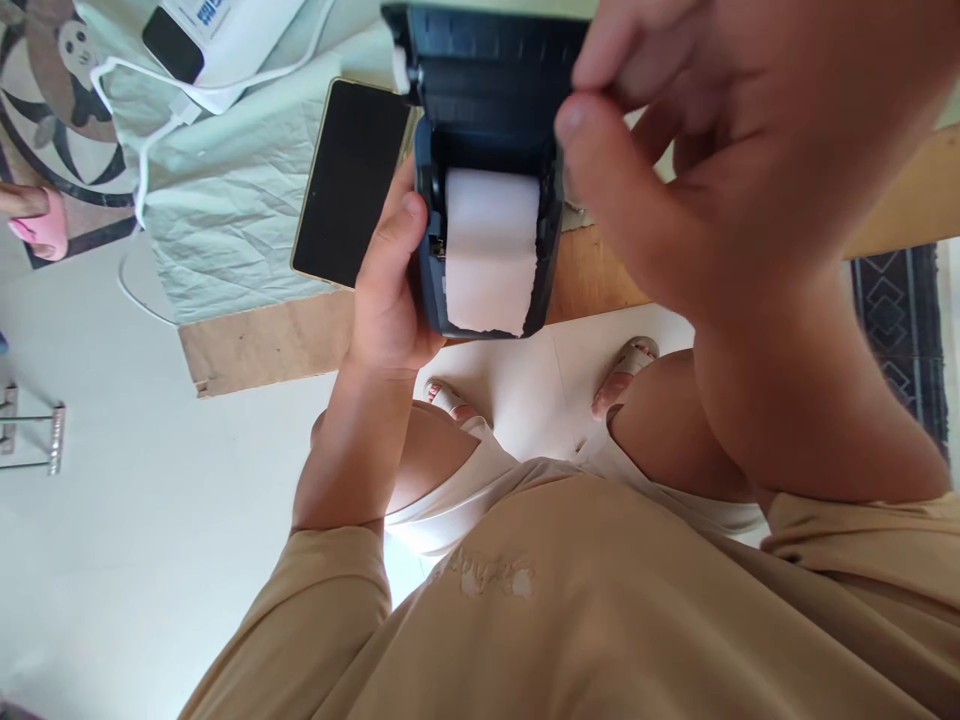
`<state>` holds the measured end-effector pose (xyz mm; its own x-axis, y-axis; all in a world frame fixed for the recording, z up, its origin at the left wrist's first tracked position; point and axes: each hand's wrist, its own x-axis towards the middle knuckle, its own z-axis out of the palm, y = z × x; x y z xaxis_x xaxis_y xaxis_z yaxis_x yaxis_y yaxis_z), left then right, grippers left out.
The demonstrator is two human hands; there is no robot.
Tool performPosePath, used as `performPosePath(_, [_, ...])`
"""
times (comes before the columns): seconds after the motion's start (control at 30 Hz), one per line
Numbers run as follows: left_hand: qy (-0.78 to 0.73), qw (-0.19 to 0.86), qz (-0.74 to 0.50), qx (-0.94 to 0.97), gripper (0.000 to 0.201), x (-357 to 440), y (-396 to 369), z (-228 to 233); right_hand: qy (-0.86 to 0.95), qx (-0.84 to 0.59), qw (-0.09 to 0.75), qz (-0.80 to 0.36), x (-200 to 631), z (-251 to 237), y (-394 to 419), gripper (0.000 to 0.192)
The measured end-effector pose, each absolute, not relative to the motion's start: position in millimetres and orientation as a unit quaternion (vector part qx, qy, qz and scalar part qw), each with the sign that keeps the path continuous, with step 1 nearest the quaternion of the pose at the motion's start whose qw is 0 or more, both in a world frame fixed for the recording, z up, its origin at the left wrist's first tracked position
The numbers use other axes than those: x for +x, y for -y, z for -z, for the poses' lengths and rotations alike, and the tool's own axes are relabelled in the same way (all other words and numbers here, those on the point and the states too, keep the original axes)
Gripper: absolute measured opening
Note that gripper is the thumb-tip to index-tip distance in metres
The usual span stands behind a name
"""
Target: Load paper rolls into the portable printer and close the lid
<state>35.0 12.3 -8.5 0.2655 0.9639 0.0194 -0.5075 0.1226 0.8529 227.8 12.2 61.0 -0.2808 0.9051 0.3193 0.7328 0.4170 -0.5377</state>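
Note:
A small black receipt printer (553, 270) is in the middle of the view with its lid (495, 65) swung up. Inside it sits a white paper roll (491, 215), its torn end hanging over the front edge. My left hand (394, 285) is wrapped round the printer's left side, thumb on the rim. At the lid's right edge, the thumb and fingers of my right hand (705, 160) are closed in a pinch; exactly where they touch is partly hidden. Just left of the printer, a dark-screened tablet (349, 180) lies on the cloth.
A pale green cloth (225, 220) covers the wooden table (270, 340). At the back left lie a white device (232, 45) with a dark end and a white cable (142, 160). A patterned mat (896, 330) is on the floor at right. Another person's foot in a pink slipper (49, 225) shows at far left.

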Motion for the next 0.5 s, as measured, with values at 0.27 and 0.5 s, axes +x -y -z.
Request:
performPosePath(0.27, [-0.330,0.682,-0.505,0.414,0.036,35,-10,6,0.814,-0.521,0.255,-0.031,224,-58,-13,0.033])
performPosePath(0.5, [-0.357,0.629,-0.501,0.474,0.042,35,-14,15,0.811,-0.568,0.097,-0.096,202,-63,-12,0.031])
